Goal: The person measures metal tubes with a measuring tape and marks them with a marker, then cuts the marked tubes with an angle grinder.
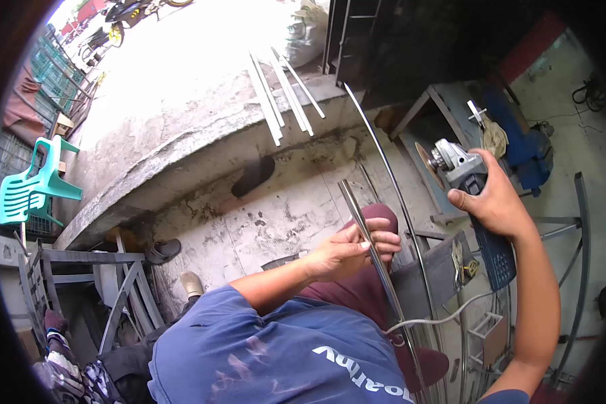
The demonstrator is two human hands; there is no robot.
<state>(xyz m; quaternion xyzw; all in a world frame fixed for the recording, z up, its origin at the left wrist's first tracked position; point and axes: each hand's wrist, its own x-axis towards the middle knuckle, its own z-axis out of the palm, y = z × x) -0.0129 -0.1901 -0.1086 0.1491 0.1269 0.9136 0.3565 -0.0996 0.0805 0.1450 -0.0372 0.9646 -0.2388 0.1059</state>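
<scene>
My left hand [357, 250] is wrapped round a shiny metal tube [386, 283], which slants from its open upper end down past my knee. My right hand [493, 198] grips the body of an angle grinder [470, 176], held up to the right of the tube and apart from it. The grinder's thin brown disc [429, 165] faces left. A pale cable [444, 318] curves below the grinder. Between the two hands a long thin metal rod [390, 172] passes, touching neither.
White bars [289, 91] lie across the concrete ledge. A green plastic chair [39, 182] and a metal frame [91, 257] are at the left. Another person's gloved hand [55, 322] shows at lower left. A blue vise [528, 158] stands at the right.
</scene>
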